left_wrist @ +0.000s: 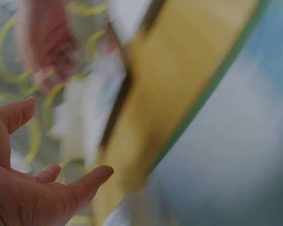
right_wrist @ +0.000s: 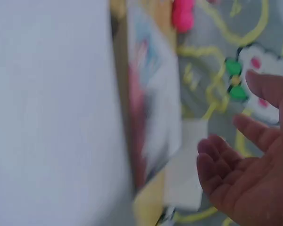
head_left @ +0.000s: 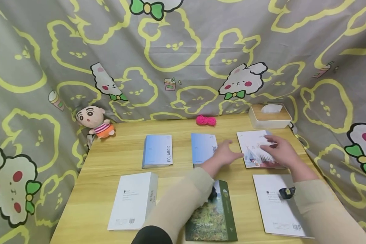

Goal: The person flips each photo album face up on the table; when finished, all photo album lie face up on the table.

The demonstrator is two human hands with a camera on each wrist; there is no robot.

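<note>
Head view has both hands over a wood-grained worktop point(head_left: 178, 152). The right hand point(head_left: 282, 150) is open, fingers loosely bent, over the right part of the tent album point(head_left: 249, 145), a flat white rectangle printed with a small tent; contact cannot be told. The left hand point(head_left: 226, 155), also open with thumb apart, lies between that album and the right blue album point(head_left: 202, 147), overlapping the latter's edge. Its thick, boxy twin, the left blue album point(head_left: 157, 150), lies further left. Nearer stand out a leafy-printed green album point(head_left: 205, 217) and two plain white albums point(head_left: 131, 201). Behind are a bundle of fluffy pink yarn point(head_left: 206, 120), a rounded tissue box point(head_left: 269, 118) with a wood-look top and a soft doll point(head_left: 94, 122). Both wrist views are blurred.
</note>
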